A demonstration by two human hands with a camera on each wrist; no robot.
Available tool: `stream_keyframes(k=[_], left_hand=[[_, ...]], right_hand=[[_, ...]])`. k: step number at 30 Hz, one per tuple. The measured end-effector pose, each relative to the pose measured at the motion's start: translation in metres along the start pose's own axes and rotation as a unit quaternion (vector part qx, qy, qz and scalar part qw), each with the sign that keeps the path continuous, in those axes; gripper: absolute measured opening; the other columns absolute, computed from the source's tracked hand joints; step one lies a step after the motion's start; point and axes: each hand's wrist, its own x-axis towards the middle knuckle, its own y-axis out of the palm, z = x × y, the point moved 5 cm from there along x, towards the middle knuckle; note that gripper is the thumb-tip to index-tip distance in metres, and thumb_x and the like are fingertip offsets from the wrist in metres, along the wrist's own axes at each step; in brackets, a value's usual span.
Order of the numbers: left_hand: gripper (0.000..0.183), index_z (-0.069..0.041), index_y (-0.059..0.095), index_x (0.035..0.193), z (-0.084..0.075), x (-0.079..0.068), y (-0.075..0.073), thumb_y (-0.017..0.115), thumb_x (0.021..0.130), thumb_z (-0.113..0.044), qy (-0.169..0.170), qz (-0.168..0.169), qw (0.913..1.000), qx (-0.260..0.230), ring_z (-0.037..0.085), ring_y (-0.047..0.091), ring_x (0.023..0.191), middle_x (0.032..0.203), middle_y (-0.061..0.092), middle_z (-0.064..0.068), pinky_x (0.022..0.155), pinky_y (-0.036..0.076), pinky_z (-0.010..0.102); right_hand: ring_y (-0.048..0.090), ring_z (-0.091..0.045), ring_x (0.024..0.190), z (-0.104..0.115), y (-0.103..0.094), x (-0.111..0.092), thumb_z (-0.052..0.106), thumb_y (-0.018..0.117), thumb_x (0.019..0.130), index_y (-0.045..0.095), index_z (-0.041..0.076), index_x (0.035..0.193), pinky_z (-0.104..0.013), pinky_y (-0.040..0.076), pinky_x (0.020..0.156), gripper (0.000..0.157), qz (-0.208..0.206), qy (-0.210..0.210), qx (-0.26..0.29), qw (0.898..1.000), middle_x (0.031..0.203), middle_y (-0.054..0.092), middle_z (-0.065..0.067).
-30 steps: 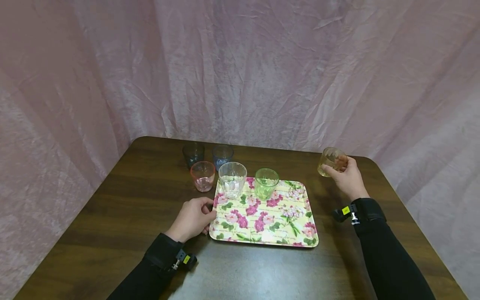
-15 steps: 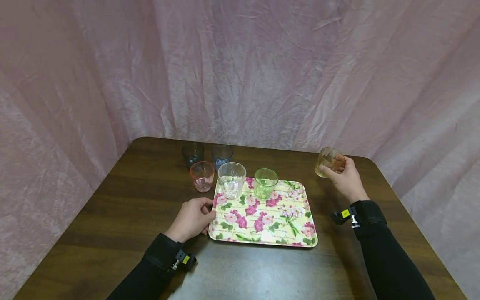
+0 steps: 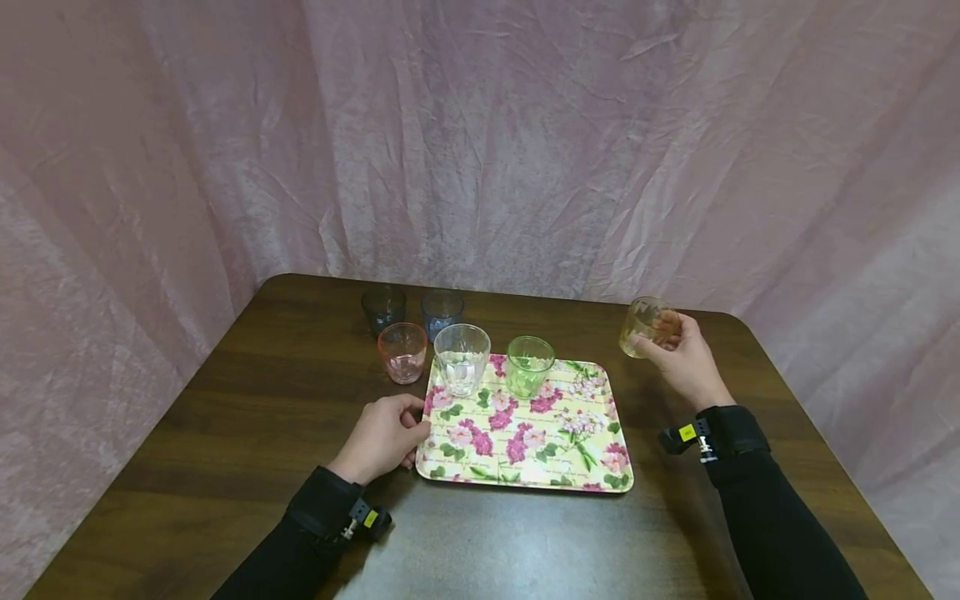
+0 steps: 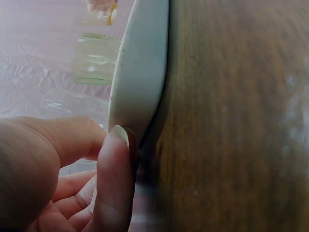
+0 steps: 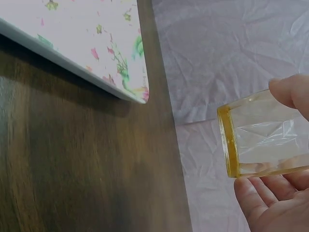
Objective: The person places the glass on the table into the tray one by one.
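My right hand (image 3: pixel 686 362) grips an amber glass tumbler (image 3: pixel 643 327) above the table's far right, beyond the tray's right side. In the right wrist view the tumbler (image 5: pixel 270 137) lies between thumb and fingers, its thick yellow base facing the tray side. My left hand (image 3: pixel 381 437) holds the left edge of a floral tray (image 3: pixel 555 454), thumb and index finger at the rim in the left wrist view. On the tray's back part stand a clear tumbler (image 3: pixel 462 362) at the left corner and a green tumbler (image 3: pixel 529 369) beside it.
Left of the tray stands a pink tumbler (image 3: pixel 403 354). Behind it are a dark tumbler (image 3: pixel 384 310) and a blue tumbler (image 3: pixel 442 315). All rest on a brown wooden table (image 3: pixel 247 400), with a pink curtain (image 3: pixel 480 150) hanging behind its far edge.
My right hand has carried the amber tumbler a little to the left, towards the tray. The left hand keeps its place at the tray's edge.
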Motion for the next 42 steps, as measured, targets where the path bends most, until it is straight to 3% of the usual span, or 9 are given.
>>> stream_keyframes(k=[10, 26, 36, 42], left_hand=[[0.032, -0.001, 0.064, 0.121, -0.001, 0.000, 0.000, 0.070, 0.090, -0.006, 0.008, 0.000, 1.0000, 0.001, 0.016, 0.058, 0.044, 0.065, 0.059, 0.004, 0.039, 0.050, 0.029], [0.032, -0.001, 0.064, 0.121, -0.002, 0.000, 0.000, 0.069, 0.090, -0.006, 0.002, 0.000, 1.0000, 0.003, 0.016, 0.057, 0.043, 0.066, 0.058, 0.005, 0.038, 0.050, 0.028], [0.031, -0.001, 0.065, 0.120, -0.001, 0.000, 0.000, 0.069, 0.090, -0.006, 0.002, 0.000, 1.0000, 0.004, 0.016, 0.058, 0.044, 0.067, 0.058, 0.005, 0.039, 0.051, 0.028], [0.031, -0.002, 0.065, 0.120, -0.001, 0.000, 0.000, 0.069, 0.090, -0.006, 0.002, 0.000, 1.0000, 0.007, 0.015, 0.057, 0.044, 0.067, 0.058, 0.005, 0.039, 0.050, 0.028]], right_hand=[[0.044, -0.028, 0.112, 0.010, 0.008, -0.003, 0.040, 0.071, 0.092, 0.026, -0.001, 0.146, -0.034, 0.040, 0.087, 0.081, 0.005, -0.032, 0.005, 0.999, 0.134, 0.040, -0.019], [0.044, -0.025, 0.115, 0.025, 0.023, -0.016, 0.034, 0.073, 0.092, 0.025, 0.003, 0.149, -0.039, 0.038, 0.093, 0.081, 0.039, -0.042, 0.032, 0.998, 0.134, 0.043, -0.015], [0.041, -0.034, 0.118, 0.066, 0.030, -0.044, 0.016, 0.068, 0.096, 0.023, -0.007, 0.147, -0.044, 0.035, 0.096, 0.071, 0.062, -0.047, 0.043, 0.996, 0.134, 0.039, -0.026], [0.043, -0.033, 0.114, 0.058, 0.035, -0.043, 0.019, 0.071, 0.095, 0.024, -0.005, 0.147, -0.034, 0.038, 0.091, 0.074, 0.065, -0.049, 0.039, 0.996, 0.131, 0.041, -0.024]])
